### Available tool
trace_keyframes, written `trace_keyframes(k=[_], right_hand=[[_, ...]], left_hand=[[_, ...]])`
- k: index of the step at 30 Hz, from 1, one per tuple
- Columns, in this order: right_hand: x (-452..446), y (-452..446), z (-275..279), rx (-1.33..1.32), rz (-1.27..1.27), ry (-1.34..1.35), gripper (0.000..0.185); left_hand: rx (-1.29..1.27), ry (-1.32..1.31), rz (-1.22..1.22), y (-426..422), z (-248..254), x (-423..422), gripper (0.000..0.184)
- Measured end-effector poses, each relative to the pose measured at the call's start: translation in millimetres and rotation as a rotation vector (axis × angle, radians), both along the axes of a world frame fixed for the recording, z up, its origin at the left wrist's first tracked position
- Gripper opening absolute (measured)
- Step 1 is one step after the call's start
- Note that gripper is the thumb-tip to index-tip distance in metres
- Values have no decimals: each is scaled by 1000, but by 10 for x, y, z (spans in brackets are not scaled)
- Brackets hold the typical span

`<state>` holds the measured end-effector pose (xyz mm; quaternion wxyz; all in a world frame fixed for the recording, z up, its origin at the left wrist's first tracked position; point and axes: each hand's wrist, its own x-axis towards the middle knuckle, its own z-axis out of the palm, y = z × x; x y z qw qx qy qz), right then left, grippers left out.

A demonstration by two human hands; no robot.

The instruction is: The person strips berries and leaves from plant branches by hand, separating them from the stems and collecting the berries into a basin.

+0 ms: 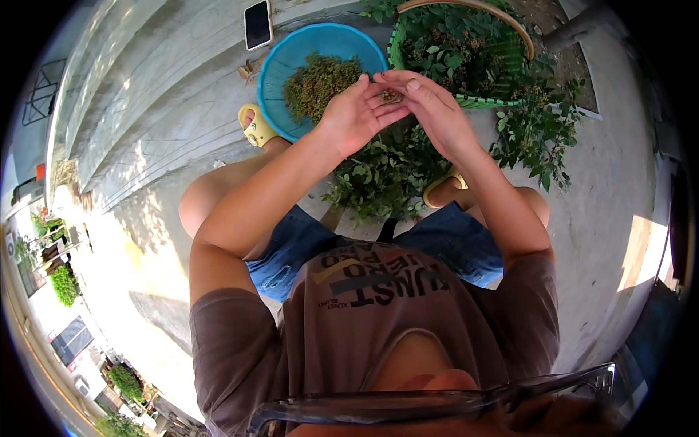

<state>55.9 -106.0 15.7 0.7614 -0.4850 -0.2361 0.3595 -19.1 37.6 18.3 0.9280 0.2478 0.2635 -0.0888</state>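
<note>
My left hand [358, 115] is turned palm up with its fingers stretched out, the tips meeting my right hand. My right hand [429, 105] curls its fingers and thumb around a small cluster of brownish-green berries [391, 96]. Part of that cluster is hidden by the fingers. Just left of my hands is a blue plastic basin [273, 80] with a heap of similar berry clusters [317, 84] in it. To the right stands a green woven basket [397, 47] with a brown handle, full of leafy, berry-bearing branches [455, 54].
Cut leafy twigs [386, 171] lie on the ground between my feet, below my hands. More branches [539, 131] spill over the basket's right side. A phone [258, 25] rests on the concrete beyond the basin. Concrete steps [145, 95] run along the left.
</note>
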Motion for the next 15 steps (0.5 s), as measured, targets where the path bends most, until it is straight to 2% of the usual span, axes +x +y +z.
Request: trace_keyframes(k=[4,7,9,10,13,15], right_hand=[[132,76,-31,-2,0,-60,39],[276,111,-36,-12,30,-112,50],[360,152,-45,-94,12,-216,51],[390,179,-58,-87,15,-235,52],[405,290,-35,-3,-160,-196,42],[474,309,13,8,-172,-176,39]], left_hand=[[-51,-59,121,-14,-165,139,41],[-128,-122,171,-11,-283,236,40],[-152,-179,210,5,-376,309,40],[-197,-125,217,10,-434,342,40],[-208,-87,313,170,-419,520,39],[-220,-68,429,450,-537,699,38]])
